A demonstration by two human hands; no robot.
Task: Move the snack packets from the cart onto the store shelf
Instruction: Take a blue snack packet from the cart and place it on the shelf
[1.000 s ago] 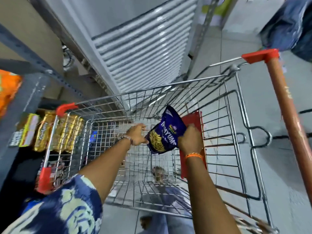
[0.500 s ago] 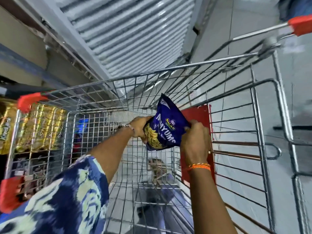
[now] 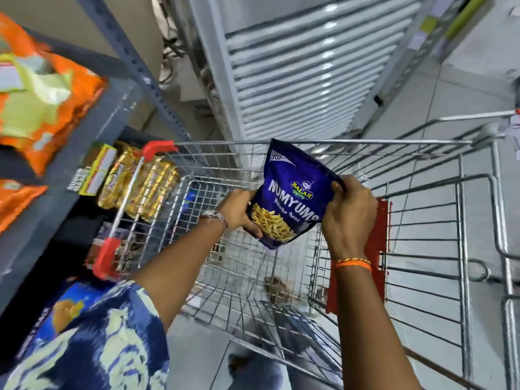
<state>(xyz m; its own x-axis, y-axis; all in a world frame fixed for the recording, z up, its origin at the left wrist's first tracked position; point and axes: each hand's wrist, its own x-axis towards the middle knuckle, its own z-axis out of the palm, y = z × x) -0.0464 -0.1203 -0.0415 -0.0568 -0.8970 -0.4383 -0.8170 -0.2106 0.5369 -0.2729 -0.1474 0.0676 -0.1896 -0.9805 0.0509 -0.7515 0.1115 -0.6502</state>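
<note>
The store shelf [image 3: 84, 153] stands at the left, a grey metal frame with several levels. On its upper levels lie orange packets [image 3: 42, 88], and on a lower level gold packets [image 3: 140, 190] stand in a row, seen partly through the cart's wire side. The cart [image 3: 422, 249] is just beside the shelf, its red corner guards near the shelf edge. Its basket looks almost empty; I see no other packet on the wire floor, only blurred shapes under it that I cannot name.

The blue snack packet [image 3: 292, 192] is held above the open basket, at about the level of the rim. Its long axis runs upward and a little tilted, with the top edge away from the person. The left hand [image 3: 239, 212] closes its fingers [image 3: 254, 230] around the lower left corner. The right hand [image 3: 349, 212] pinches the right edge, thumb on the front. Both hands have a firm hold.

The shelf lies to the left of the packet, so I judge that the left hand is nearer to it and the coming move goes leftward over the cart rim.
</note>
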